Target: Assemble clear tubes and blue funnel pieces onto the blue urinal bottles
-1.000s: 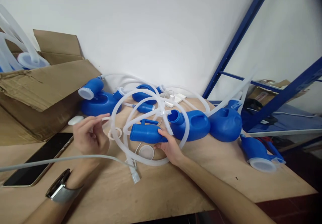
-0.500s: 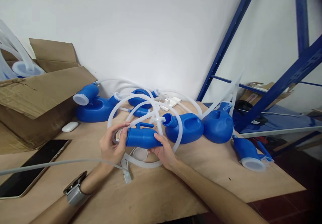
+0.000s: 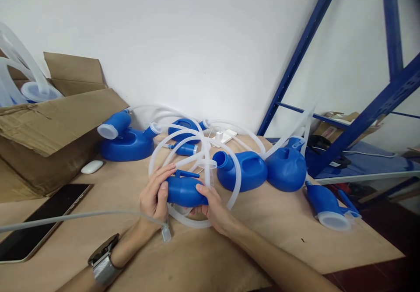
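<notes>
Toward the front of the wooden table (image 3: 269, 250), both hands are clamped on one small blue bottle (image 3: 185, 192), which lies sideways between them with its handle uppermost. The left hand (image 3: 155, 198) wraps the bottle's left end, thumb in front and fingers over the top; the end itself is hidden by the hand. The right hand (image 3: 215, 206) grips the other end, its thumb pressed on the near side. A watch (image 3: 106, 261) sits on the left wrist.

Loops of clear tube (image 3: 236, 178) lie around and behind the bottle. Just beyond the right hand stands an open-mouthed blue jug (image 3: 247, 171), with another jug (image 3: 287, 169) beside it. Farther right, a lidded bottle (image 3: 324, 202) lies on its side near the table's edge. To the left are a phone (image 3: 42, 222), a small white case (image 3: 92, 167) and a cardboard box (image 3: 65, 121) with tubes sticking out of it. A grey cable (image 3: 82, 216) crosses in front of the left forearm.
</notes>
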